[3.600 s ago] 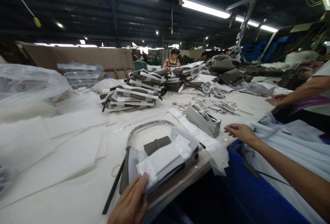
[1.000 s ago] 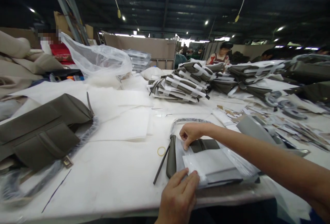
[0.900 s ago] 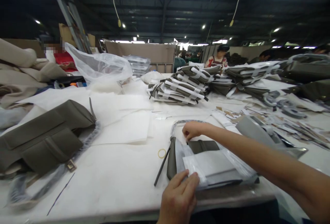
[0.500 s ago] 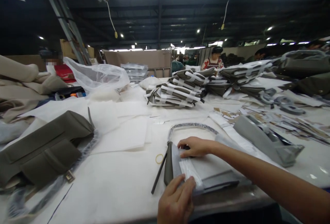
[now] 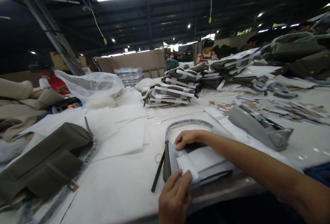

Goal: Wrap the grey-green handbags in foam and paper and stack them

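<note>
An olive-green handbag (image 5: pixel 167 167) lies near the table's front edge, partly covered in white wrapping sheet (image 5: pixel 206 158). Its handle (image 5: pixel 189 122), wound in clear plastic, arches away behind it. From the front, my left hand (image 5: pixel 175 194) grips the bag's near edge, fingers over a shiny white strip (image 5: pixel 187 165). My right hand (image 5: pixel 189 139) reaches in from the right, its fingers curled onto the upper edge of the wrapping; the fingertips are partly hidden. A dark strap (image 5: pixel 157 176) hangs out at the bag's left side.
Another olive handbag (image 5: pixel 48 162) lies at left. A yellow rubber band (image 5: pixel 157 158) and white sheets (image 5: pixel 121 134) are beside the work. Behind stand stacked wrapped bag pieces (image 5: pixel 170 91); to the right lie a grey bag (image 5: pixel 255 127) and scattered paper tags (image 5: pixel 273 108). A person (image 5: pixel 207 53) is farther back.
The camera view has tilted and shifted slightly. My right hand has drawn its fingers closer together at the wrapping's upper edge. My left hand stays on the near edge.
</note>
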The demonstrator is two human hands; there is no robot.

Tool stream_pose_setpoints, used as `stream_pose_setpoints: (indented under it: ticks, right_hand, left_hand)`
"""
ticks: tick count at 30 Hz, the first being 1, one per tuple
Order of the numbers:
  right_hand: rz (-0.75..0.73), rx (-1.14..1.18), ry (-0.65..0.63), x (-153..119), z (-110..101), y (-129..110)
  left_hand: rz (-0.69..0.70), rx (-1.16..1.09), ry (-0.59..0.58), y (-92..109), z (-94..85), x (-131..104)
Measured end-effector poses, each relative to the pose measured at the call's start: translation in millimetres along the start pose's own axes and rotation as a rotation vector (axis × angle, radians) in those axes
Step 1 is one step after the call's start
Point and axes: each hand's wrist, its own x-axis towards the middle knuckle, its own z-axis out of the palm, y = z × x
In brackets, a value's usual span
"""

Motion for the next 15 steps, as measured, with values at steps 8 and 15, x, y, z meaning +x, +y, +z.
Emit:
stream_pose_setpoints:
  ticks: [8, 15]
  right_hand:
    - [-0.036, -0.271, 0.380, -10, 22, -17]
    - [0.048, -0.398, 0.700, -113, -4, -4]
  left_hand:
    - [0.060, 0.038, -0.051, -3, 2.9, -7]
    - [0.084, -0.236, -0.110, -25, -13.4, 0]
